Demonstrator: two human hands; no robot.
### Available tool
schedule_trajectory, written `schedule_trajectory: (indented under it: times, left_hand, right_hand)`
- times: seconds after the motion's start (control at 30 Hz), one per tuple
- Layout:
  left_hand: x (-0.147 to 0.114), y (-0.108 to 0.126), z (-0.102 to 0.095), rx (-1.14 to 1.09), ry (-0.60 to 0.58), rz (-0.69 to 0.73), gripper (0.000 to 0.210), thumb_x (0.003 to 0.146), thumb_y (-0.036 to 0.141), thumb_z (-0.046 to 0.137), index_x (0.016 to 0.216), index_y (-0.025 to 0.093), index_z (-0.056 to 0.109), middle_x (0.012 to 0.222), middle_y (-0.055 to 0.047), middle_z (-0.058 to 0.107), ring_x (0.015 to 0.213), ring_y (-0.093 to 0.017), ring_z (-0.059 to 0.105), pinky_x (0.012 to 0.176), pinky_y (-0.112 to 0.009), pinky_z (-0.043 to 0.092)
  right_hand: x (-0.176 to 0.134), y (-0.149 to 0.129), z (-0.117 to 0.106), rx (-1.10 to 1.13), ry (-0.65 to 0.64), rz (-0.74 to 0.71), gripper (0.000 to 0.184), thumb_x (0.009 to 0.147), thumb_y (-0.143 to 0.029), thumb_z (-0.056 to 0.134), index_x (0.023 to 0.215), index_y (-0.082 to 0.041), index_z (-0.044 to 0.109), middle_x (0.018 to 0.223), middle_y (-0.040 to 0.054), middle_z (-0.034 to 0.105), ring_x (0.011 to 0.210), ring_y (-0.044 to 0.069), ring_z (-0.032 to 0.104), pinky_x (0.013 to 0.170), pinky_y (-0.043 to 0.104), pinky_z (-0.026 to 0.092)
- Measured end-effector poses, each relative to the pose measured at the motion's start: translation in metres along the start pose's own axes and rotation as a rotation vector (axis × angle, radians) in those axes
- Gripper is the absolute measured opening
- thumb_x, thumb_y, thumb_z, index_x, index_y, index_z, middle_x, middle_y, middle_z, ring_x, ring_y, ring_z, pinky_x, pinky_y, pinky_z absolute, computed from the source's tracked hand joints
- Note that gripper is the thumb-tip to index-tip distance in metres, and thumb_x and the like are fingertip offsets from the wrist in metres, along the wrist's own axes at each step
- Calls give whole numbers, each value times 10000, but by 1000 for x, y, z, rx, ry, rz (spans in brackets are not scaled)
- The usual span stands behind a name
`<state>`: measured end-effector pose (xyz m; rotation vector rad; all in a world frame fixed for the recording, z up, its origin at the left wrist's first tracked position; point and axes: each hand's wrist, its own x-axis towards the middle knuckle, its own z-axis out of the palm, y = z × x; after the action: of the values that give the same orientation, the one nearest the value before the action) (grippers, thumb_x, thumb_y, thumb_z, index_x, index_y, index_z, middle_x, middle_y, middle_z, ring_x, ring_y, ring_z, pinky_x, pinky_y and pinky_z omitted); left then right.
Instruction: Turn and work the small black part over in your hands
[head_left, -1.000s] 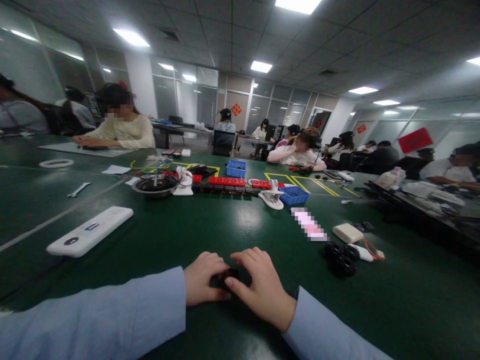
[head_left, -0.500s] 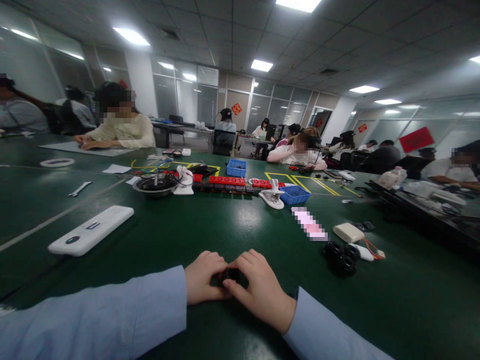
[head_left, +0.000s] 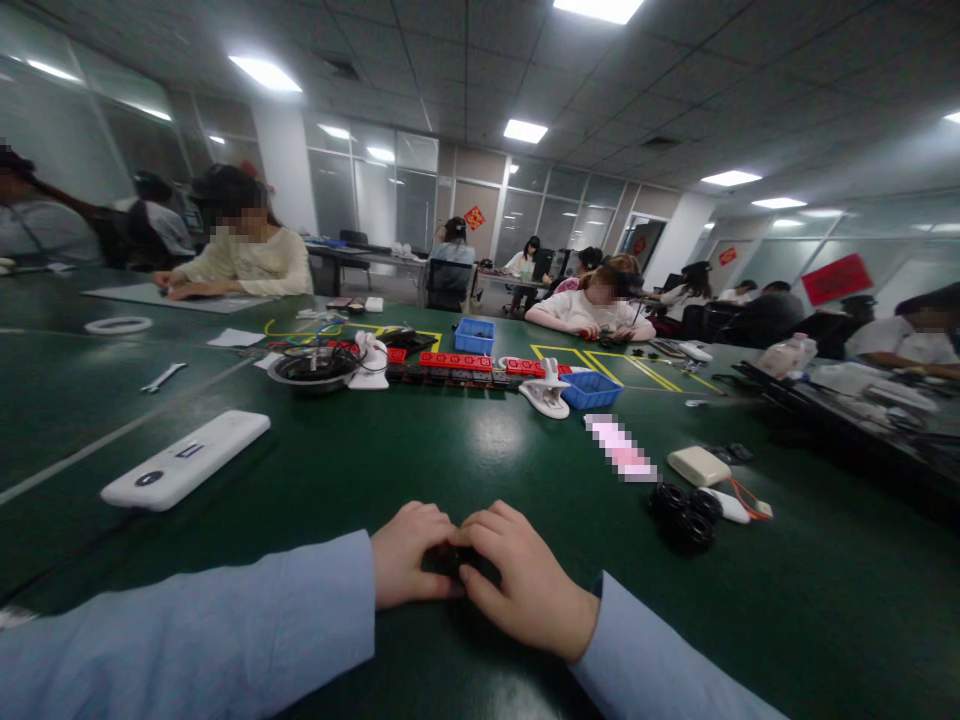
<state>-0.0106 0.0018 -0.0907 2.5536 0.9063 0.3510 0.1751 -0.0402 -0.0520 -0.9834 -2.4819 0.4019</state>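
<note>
My left hand (head_left: 411,556) and my right hand (head_left: 519,582) meet over the near middle of the green table (head_left: 360,460). Their fingers curl around a small black object (head_left: 453,560), mostly covered, whose kind I cannot make out. Both thumbs point inward at its near side, and the fingertips of the two hands nearly touch. To the right lies a cluster of glossy black rings (head_left: 686,517), apart from my hands.
A white power bank-like case (head_left: 187,460) lies at left, with a wrench (head_left: 163,377) behind it. Farther back are a dark bowl with cables (head_left: 315,372), red power strips (head_left: 456,361), white clamps (head_left: 546,392) and blue bins (head_left: 590,390). Co-workers sit around.
My right hand has shifted very slightly to the right, its thumb with it; my left hand stays put. A co-worker across the table has lowered a raised hand to the tabletop.
</note>
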Motion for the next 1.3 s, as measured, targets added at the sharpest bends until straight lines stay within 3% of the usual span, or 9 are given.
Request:
schedule_trajectory:
  times: [0.4,0.6,0.93,1.17,1.3]
  left_hand:
    - [0,-3,2,22,4,17,282,723,436,652,754,178,541,758,10,562,759,-179,502,691,-293,335]
    - [0,1,1,20,15,17,276,722,427,657,711,177,539,728,23,551,746,-170,501,682,-282,327]
    - [1,2,1,39,41,6,260,699,424,662,735,186,564,722,33,559,732,-154,511,671,-272,333]
    - [1,0,3,70,35,20,358,730,541,598,732,184,566,717,29,569,721,-158,512,662,-277,338]
    - [0,4,0,68,30,2,299,721,479,630,734,188,567,724,31,571,720,-160,513,668,-281,342]
  right_hand:
    - [-1,1,2,105,19,-64,362,622,-45,466,941,-167,585,971,49,639,829,180,507,758,319,388]
    - [0,5,8,151,14,-128,356,582,11,409,818,-181,593,918,24,649,782,154,514,729,302,385]
    - [3,4,15,89,74,-157,320,711,59,415,638,-189,605,906,-25,683,694,121,478,675,272,369]
    - [2,6,16,107,98,-258,328,812,-7,391,856,-199,654,944,-9,696,762,113,552,694,299,350]
    - [2,5,13,53,80,-248,347,846,-44,371,945,-226,649,1018,-14,680,777,132,531,696,311,367]
